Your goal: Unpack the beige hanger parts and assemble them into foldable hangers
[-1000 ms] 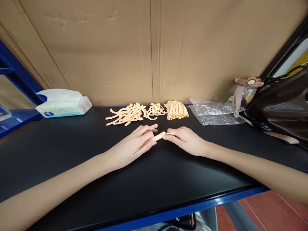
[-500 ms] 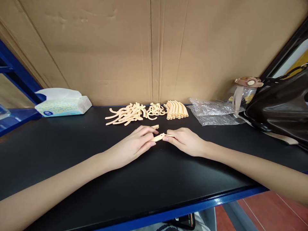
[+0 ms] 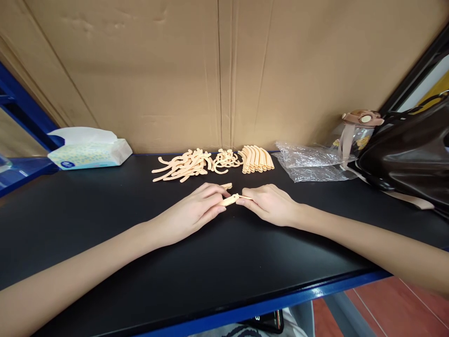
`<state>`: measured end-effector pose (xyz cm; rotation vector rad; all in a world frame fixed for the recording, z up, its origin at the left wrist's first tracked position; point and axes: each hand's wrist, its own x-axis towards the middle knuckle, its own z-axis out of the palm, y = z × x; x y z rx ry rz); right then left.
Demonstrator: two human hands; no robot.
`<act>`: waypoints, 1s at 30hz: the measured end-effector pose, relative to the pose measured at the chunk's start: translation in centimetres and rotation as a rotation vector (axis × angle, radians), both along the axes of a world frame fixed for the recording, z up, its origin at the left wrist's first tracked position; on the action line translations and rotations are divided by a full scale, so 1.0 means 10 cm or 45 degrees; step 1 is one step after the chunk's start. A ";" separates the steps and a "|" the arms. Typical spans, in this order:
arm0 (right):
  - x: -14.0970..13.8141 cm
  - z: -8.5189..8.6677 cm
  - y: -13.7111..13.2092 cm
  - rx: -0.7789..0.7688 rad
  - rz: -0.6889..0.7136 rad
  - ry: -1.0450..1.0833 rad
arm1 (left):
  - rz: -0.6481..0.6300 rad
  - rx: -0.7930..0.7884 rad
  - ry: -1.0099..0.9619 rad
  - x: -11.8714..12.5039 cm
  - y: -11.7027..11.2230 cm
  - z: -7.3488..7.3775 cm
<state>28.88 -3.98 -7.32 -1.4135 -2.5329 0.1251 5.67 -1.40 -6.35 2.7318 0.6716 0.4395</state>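
Note:
My left hand rests on the black table with its fingers pinched on one end of a small peach-coloured plastic piece. My right hand pinches the other end of the same piece, fingertips almost meeting the left ones. Another short peach piece lies just behind my left fingers. Farther back lie a loose heap of curved peach strips, a small tangle of ring-like pieces and a neat row of stacked peach pieces.
A tissue pack sits at the back left beside a blue rack post. Crumpled clear plastic bags, a bottle with a brown lid and a dark bag fill the back right. A cardboard wall closes the back.
Both hands stay pinched on the small peach piece; the right fingers shifted very slightly along it. The view drifted a little.

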 end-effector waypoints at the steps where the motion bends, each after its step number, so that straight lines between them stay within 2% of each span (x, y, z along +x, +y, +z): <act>1: 0.00 0.00 0.00 0.011 0.000 -0.016 | -0.001 0.001 -0.001 0.00 0.00 0.00; 8: -0.01 0.00 0.00 0.135 0.015 -0.144 | -0.010 0.002 0.004 -0.01 0.01 -0.02; 15: -0.02 0.01 0.01 0.393 0.062 -0.307 | -0.002 0.030 0.009 -0.01 0.01 -0.03; 19: -0.01 -0.01 0.02 0.509 0.130 -0.324 | -0.004 0.025 0.004 -0.01 0.01 -0.03; 30: -0.04 -0.03 0.00 0.701 0.161 -0.313 | -0.016 0.016 -0.004 0.00 0.01 -0.02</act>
